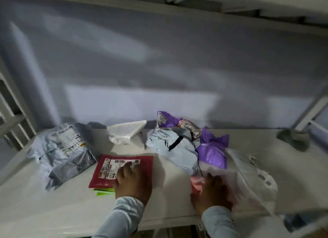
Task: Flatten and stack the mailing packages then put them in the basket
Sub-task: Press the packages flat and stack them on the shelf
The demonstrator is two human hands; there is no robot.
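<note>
Head view: left hand [132, 182] laid flat on the red mailer [122, 170], fingers straight and spread over the white label [118, 167], pressing down rather than curling round anything. Under that mailer, a green edge [104, 191] showing just to the left of the wrist, so likely the start of the stack. Red mailer's long axis running left to right across the tabletop [35, 202], square to the forearm.

Right hand [213, 189] on the pink mailer [197, 184], fingers reaching forward over it; whether curled into a pinch or merely resting, cannot tell through the blur. Clear bag [252, 177] touching that hand on its right, draped toward the tabletop's near edge.

Next pieces probably from the crumpled heap: pale blue mailer [175, 149] and purple mailer [212, 152] just ahead of the right hand, far nearer it than the left. Grey mailer [60, 149] ahead and left of the left hand, well apart from the right. White mailer [126, 133] straight ahead, between the two.

Basket not in view.
</note>
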